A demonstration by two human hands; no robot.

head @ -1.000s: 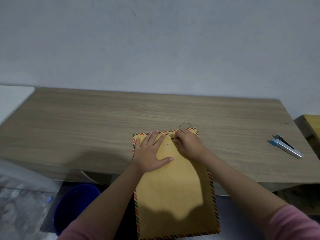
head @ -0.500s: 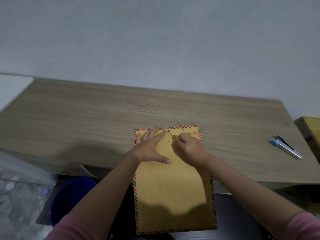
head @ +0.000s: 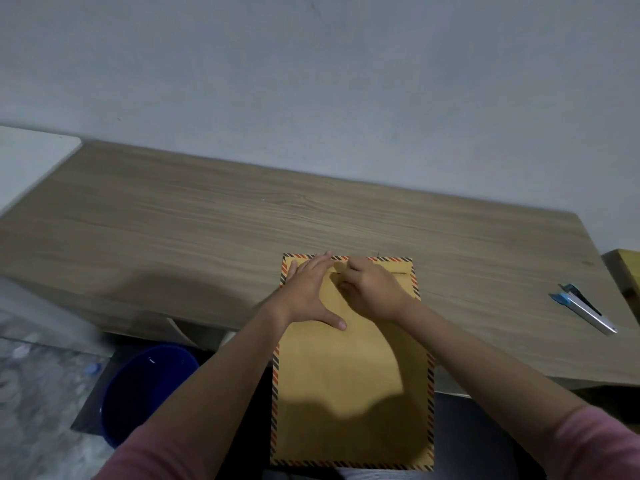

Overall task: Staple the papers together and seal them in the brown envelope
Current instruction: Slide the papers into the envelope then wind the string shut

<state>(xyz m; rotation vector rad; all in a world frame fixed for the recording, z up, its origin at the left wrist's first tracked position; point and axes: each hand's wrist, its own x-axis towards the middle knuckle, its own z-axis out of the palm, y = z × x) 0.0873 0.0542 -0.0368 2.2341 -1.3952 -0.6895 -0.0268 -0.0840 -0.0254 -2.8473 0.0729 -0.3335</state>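
Note:
The brown envelope (head: 353, 375) with a striped border lies flat on the wooden table (head: 207, 237), its lower half hanging over the front edge toward me. My left hand (head: 308, 289) rests palm down on its upper left part, fingers stretched out. My right hand (head: 370, 289) is curled at the flap near the top edge, fingertips pinched at the closure string; the button is hidden under the fingers. No papers are visible. A silver and blue stapler (head: 581, 308) lies on the table far to the right, away from both hands.
A blue bucket (head: 145, 386) stands on the floor under the table's front left. A white surface (head: 31, 157) adjoins the table's left end and a yellowish wooden piece (head: 627, 268) its right end. A plain wall runs behind.
The loop of string that stood above the envelope's top edge has been drawn in under my right fingers. My left hand has shifted slightly up toward the flap.

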